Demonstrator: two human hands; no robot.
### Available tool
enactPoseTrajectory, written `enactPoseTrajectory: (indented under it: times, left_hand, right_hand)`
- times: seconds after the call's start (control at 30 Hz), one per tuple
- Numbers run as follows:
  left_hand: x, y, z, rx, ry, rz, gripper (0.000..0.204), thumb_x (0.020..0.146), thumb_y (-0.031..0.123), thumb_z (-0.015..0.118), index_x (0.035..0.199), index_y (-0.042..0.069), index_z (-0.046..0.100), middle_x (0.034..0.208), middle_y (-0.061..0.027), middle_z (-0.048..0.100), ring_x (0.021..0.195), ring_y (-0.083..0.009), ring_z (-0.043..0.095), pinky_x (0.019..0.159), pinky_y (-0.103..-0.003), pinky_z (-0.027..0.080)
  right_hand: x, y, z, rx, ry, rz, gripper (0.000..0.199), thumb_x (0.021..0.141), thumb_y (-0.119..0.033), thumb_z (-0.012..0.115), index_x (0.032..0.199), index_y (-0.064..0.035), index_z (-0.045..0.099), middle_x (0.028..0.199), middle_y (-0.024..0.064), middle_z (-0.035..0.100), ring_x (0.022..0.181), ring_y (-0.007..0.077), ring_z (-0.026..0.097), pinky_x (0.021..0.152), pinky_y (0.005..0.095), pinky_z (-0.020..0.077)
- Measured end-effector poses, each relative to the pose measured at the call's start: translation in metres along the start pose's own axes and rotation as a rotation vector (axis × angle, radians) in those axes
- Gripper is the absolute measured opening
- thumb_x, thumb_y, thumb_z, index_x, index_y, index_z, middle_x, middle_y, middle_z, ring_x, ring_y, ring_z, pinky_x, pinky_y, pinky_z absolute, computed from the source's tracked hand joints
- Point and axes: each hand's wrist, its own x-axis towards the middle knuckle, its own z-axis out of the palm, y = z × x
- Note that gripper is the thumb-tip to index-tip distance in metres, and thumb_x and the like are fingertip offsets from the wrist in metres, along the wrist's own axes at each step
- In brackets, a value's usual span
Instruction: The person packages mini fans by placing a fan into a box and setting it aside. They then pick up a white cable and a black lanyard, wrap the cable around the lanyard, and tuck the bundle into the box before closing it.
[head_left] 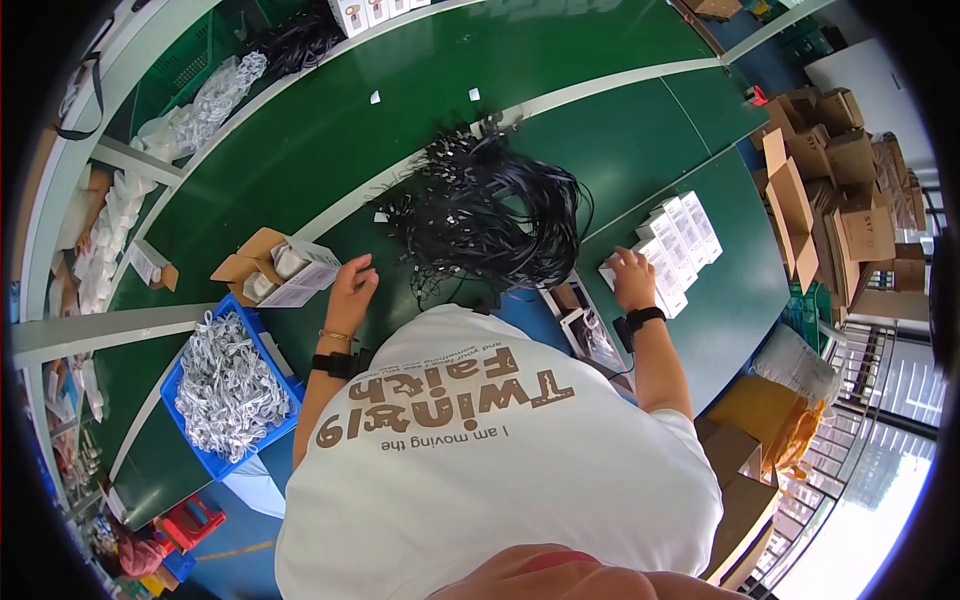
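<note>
Two hands work the green table, the left hand (352, 288) and right hand (632, 276), amid one blue bin (208, 462) of white cables lower left, one black cable pile (490, 215) at centre, and roughly ten white boxes (675, 245) right of centre

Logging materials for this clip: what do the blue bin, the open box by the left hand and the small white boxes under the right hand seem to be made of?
Blue bin: likely moulded plastic, with an even saturated colour and a thick smooth rim. Open box by the left hand: brown corrugated cardboard, matte with folded flaps. Small white boxes under the right hand: probably printed paperboard, with crisp edges and a faint sheen.
</note>
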Motion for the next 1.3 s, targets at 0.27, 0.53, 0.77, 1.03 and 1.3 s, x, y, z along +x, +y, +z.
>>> enactPoseTrajectory:
  times: [0.27,0.53,0.77,1.03,1.3]
  left_hand:
    - [-0.023,-0.001,-0.011,0.062,0.090,0.007,0.036,0.087,0.013,0.060,0.121,0.004,0.051,0.117,-0.0063,0.053,0.099,-0.0142,0.056,0.085,-0.027,0.045]
    - [-0.054,-0.001,-0.019,0.228,0.116,-0.099,0.033,0.086,0.011,0.060,0.118,0.006,0.053,0.115,-0.0072,0.051,0.099,-0.0170,0.058,0.082,-0.029,0.048]
    - [-0.058,0.018,-0.007,0.299,0.084,-0.139,0.032,0.086,0.011,0.061,0.117,0.008,0.054,0.113,-0.0060,0.050,0.097,-0.0169,0.058,0.078,-0.029,0.049]
    - [-0.057,0.021,-0.005,0.261,0.159,-0.114,0.030,0.086,0.011,0.061,0.116,0.006,0.055,0.109,-0.0049,0.054,0.086,-0.0118,0.057,0.076,-0.024,0.046]
    - [-0.069,0.003,-0.016,0.232,0.209,-0.118,0.029,0.087,0.013,0.060,0.115,0.006,0.056,0.106,-0.0046,0.054,0.086,-0.0120,0.057,0.075,-0.024,0.046]
  right_hand:
    - [0.076,0.028,-0.028,0.124,0.299,0.334,0.042,0.080,-0.013,0.057,0.121,-0.0208,0.053,0.129,0.0015,0.048,0.119,0.0267,0.046,0.094,0.0462,0.0402]
    - [0.114,0.134,0.012,0.025,0.139,0.541,0.034,0.086,-0.012,0.047,0.117,-0.0231,0.056,0.127,0.0042,0.050,0.109,0.0277,0.054,0.089,0.0443,0.0452]
    - [0.119,0.143,0.011,0.018,0.015,0.477,0.031,0.087,-0.009,0.042,0.110,-0.0198,0.060,0.122,0.0074,0.054,0.095,0.0305,0.062,0.080,0.0403,0.0508]
    - [0.133,0.158,0.042,-0.002,0.099,0.450,0.028,0.086,-0.010,0.043,0.109,-0.0167,0.058,0.123,0.0088,0.052,0.091,0.0353,0.062,0.078,0.0416,0.0521]
    - [0.148,0.069,0.024,0.237,0.479,0.209,0.034,0.084,-0.013,0.049,0.117,-0.0089,0.052,0.122,0.0124,0.052,0.108,0.0312,0.052,0.085,0.0409,0.0484]
